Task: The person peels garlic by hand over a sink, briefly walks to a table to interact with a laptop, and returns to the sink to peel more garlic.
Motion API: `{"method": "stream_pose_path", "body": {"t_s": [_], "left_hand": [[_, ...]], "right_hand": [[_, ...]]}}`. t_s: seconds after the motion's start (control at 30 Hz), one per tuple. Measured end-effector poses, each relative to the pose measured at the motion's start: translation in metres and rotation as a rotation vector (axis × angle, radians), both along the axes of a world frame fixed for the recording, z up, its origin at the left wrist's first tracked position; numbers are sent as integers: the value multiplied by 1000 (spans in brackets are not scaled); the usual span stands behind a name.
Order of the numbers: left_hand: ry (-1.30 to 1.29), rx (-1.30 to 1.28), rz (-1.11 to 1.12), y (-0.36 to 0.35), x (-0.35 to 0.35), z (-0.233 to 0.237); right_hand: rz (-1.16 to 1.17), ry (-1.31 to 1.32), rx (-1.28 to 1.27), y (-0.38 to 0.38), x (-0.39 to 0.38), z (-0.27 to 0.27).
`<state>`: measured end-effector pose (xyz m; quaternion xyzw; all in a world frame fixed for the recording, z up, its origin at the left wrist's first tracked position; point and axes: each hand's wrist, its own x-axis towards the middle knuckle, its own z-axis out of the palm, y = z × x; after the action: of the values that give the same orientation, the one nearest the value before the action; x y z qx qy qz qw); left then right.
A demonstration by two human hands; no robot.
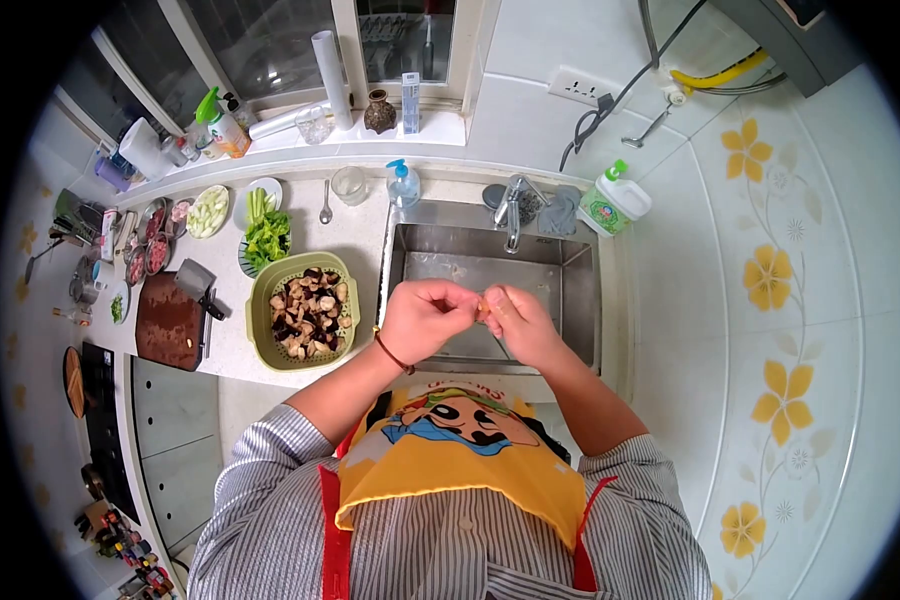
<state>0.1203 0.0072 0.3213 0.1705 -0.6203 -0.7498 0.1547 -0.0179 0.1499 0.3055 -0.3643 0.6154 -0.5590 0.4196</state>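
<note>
Over the steel sink (pixel 440 243), my left hand (pixel 428 318) and my right hand (pixel 522 322) meet fingertip to fingertip. Both are closed in a pinch around a small orange-brown piece (pixel 483 308), mostly covered by the fingers; I cannot tell what it is. Behind the hands, the faucet (pixel 512 212) reaches over the basin. To the left of my left hand stands a green colander (pixel 260 318) filled with chopped dark-and-pale pieces (pixel 312 315) that look like mushroom or eggplant.
Left on the counter lie a cutting board (pixel 165 325) with a cleaver (pixel 198 283), chopped greens (pixel 268 240), a plate of pale slices (pixel 208 212) and small bowls of meat (pixel 157 252). A soap dispenser (pixel 403 187) and a detergent bottle (pixel 615 203) flank the sink's back edge.
</note>
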Motion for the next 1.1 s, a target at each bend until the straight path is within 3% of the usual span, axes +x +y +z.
{"method": "stream_pose_path", "body": {"t_s": [0.07, 0.13, 0.17, 0.23, 0.33, 0.57, 0.67, 0.73, 0.8, 0.9, 1.1], "left_hand": [[-98, -201, 101, 3, -1, -1], [-74, -309, 136, 6, -1, 0], [-50, -417, 171, 7, -2, 0], [-48, -405, 180, 8, -3, -4], [-51, -368, 182, 7, -3, -4], [-110, -200, 252, -13, -2, -16], [-101, -192, 252, -20, -3, -20], [-56, -227, 242, -17, -5, -9], [110, -509, 144, -10, -5, 8], [227, -720, 25, -9, -5, 21], [253, -783, -112, -12, -6, 24]], "right_hand": [[-5, 4, 20, -3, 4, 7], [-224, -157, 27, -8, 15, 14], [-225, -156, 26, -7, 17, 12], [-180, -293, -69, -4, 19, 10], [-102, -202, -109, 0, 24, 14], [-219, -290, -148, 13, 15, 14], [-248, -193, -113, 17, 12, 23], [-203, 41, -19, 19, 12, 26], [-219, 48, -55, 16, 18, 21], [-182, 95, -52, 15, 18, 30], [-88, 313, 44, 17, 17, 40]]}}
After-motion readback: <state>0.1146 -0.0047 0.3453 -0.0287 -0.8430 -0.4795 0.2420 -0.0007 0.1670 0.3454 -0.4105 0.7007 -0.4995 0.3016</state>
